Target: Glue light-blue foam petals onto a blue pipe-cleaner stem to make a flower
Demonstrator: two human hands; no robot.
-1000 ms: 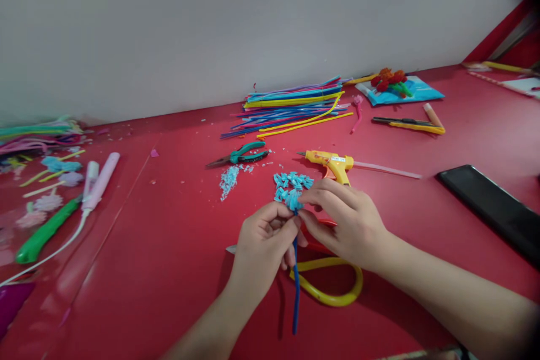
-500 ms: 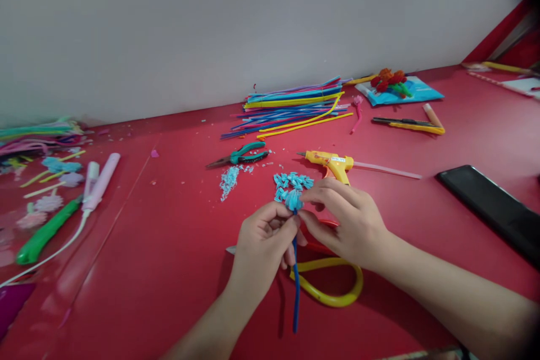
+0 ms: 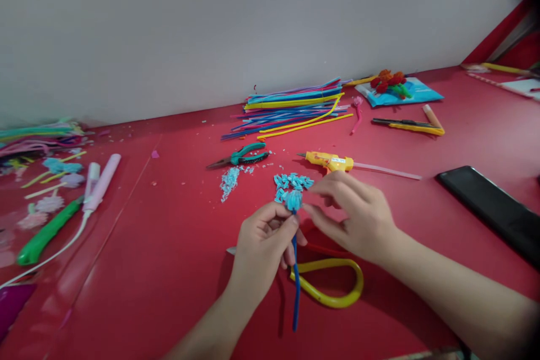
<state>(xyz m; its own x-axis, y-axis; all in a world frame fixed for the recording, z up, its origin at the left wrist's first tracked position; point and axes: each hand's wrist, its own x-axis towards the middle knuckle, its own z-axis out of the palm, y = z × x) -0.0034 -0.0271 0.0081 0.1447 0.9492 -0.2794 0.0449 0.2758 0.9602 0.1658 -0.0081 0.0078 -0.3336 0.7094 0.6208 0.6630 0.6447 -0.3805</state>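
Observation:
Pinched in my left hand (image 3: 270, 233) is a dark blue pipe cleaner stem (image 3: 296, 298), upright, its lower end hanging free. Light blue petal-like pieces form a small flower head (image 3: 293, 200) at its top. My right hand (image 3: 358, 216) hovers just right of the flower head, thumb and fingers apart, with nothing visible between them. Behind the flower head lies a pile of light blue cut pieces (image 3: 294, 181) on the red table. Scissors with a yellow handle (image 3: 337, 301) lie beneath my hands, partly covered by them.
A yellow glue gun (image 3: 333, 161) and green-handled pliers (image 3: 242, 156) lie beyond my hands, near blue scraps (image 3: 229, 183). Pipe cleaner bundles (image 3: 293, 104) rest by the wall. A black phone (image 3: 491, 208) is at right; a pink heating tool (image 3: 101, 183) and green-handled tool (image 3: 48, 233) at left.
My right hand has drawn slightly away to the right from the flower head, its thumb and fingers spreading. My left hand keeps its hold on the stem.

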